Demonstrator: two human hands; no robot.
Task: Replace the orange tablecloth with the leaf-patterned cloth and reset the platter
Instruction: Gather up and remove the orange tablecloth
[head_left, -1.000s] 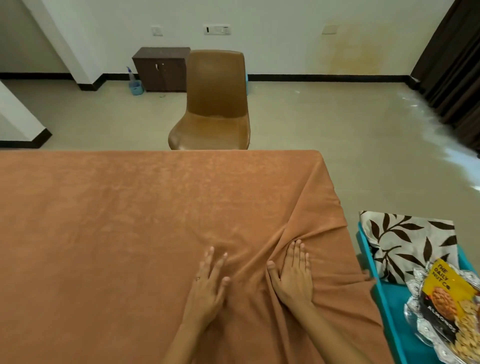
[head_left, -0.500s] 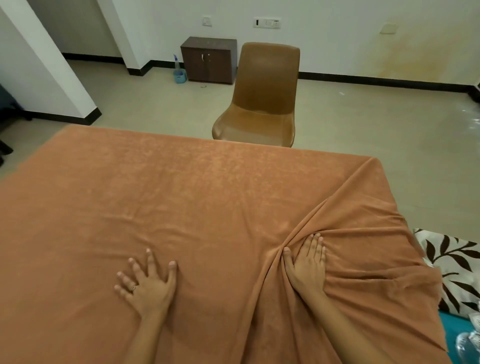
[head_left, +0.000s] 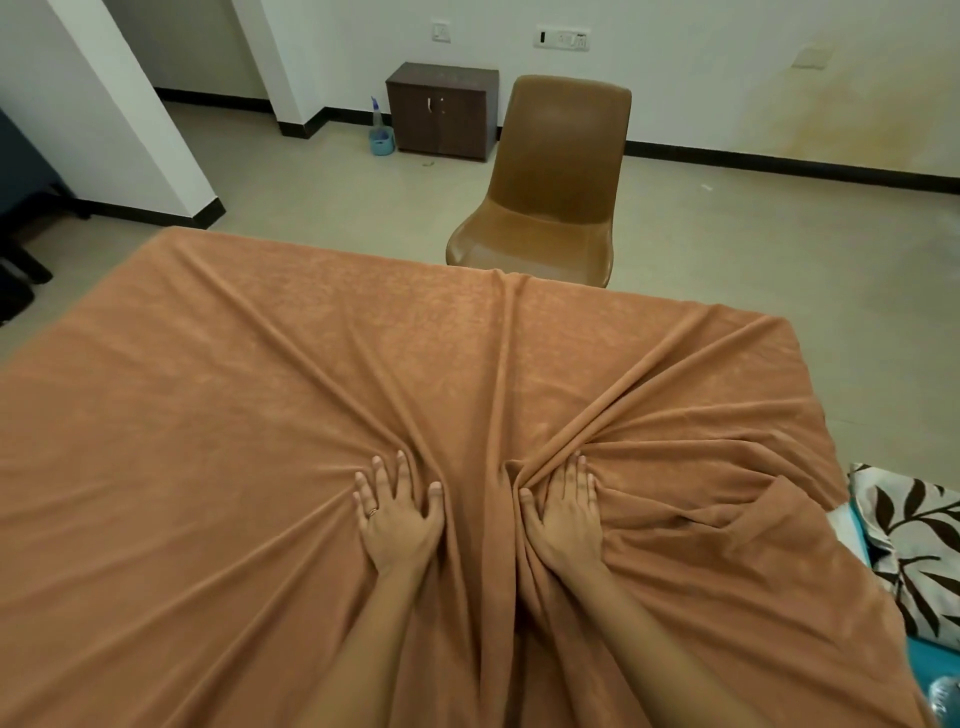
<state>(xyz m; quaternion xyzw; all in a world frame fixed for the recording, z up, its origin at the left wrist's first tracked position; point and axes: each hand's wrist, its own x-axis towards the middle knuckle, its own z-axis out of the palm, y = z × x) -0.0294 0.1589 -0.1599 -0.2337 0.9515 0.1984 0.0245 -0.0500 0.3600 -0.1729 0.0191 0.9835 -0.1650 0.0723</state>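
Head view, looking down.

- Orange terry-textured tablecloth (head_left: 218, 426) is draped over the table, which it hides completely. It is bunched into long folds that radiate toward the far edge and right corner.
- Left hand (head_left: 397, 512): palm down, fingers straight and spread, pressing flat on the tablecloth and clutching nothing. It wears a thin ring (head_left: 373, 511).
- Right hand (head_left: 563, 512): palm down, fingers straight and close together, also released and pressing flat. Its fingertips meet a tight cluster of folds.
- A raised ridge of fabric runs between the two hands.
- Cream cloth with a dark brown leaf pattern (head_left: 914, 545) lies folded at the right edge, on a teal surface (head_left: 930, 662), just beside the overhanging tablecloth.
- A clear, glassy object (head_left: 946, 699) sits in the bottom right corner, possibly the platter. It is too cropped to confirm.
- Brown moulded chair (head_left: 558, 176) stands at the far side.
- Dark wooden cabinet (head_left: 441, 111) stands against the wall.
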